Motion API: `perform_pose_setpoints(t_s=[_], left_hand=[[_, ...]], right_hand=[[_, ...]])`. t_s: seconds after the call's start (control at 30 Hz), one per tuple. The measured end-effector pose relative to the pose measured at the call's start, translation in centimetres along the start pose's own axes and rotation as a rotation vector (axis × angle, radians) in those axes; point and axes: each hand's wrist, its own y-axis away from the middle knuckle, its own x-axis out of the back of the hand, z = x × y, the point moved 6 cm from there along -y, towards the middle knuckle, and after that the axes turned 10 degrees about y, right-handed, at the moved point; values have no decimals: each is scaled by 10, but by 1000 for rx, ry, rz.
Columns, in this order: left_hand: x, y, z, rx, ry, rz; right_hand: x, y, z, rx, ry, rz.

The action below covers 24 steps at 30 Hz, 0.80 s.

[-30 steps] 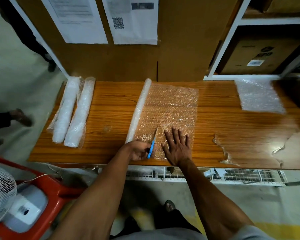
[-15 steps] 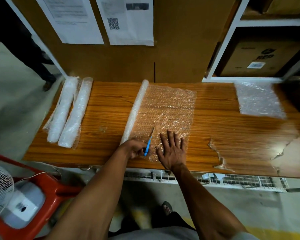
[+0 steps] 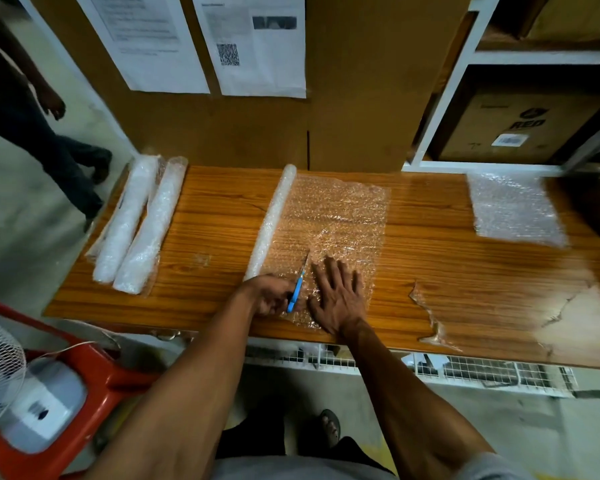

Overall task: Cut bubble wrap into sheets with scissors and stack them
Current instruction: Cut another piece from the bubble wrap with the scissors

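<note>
A partly unrolled bubble wrap roll [image 3: 271, 220] lies across the wooden table [image 3: 430, 271], its loose sheet [image 3: 336, 216] spread flat to the right. My left hand [image 3: 269, 296] grips blue-handled scissors [image 3: 297, 289], blades pointing away into the sheet's near edge. My right hand [image 3: 340, 296] presses flat on the sheet just right of the blades, fingers spread. A stack of cut sheets [image 3: 513, 209] rests at the table's far right.
Two more bubble wrap rolls [image 3: 136, 223] lie at the table's left end. A torn patch of laminate [image 3: 430, 317] curls near the front right edge. A red stool with a fan [image 3: 32, 393] stands lower left. Another person [image 3: 49, 133] stands at far left. Shelves with boxes [image 3: 520, 129] rise behind.
The scissors blades sit slightly further into the sheet. The person at the left has walked nearer. My right hand stays pressed on the sheet.
</note>
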Motion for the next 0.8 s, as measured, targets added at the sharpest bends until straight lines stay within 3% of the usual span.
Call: perform_pose_setpoints(t_s=[0.8], left_hand=[[-3,-24,35,-81,53,-21]], right_hand=[[2,-15,9,-30,-29,10]])
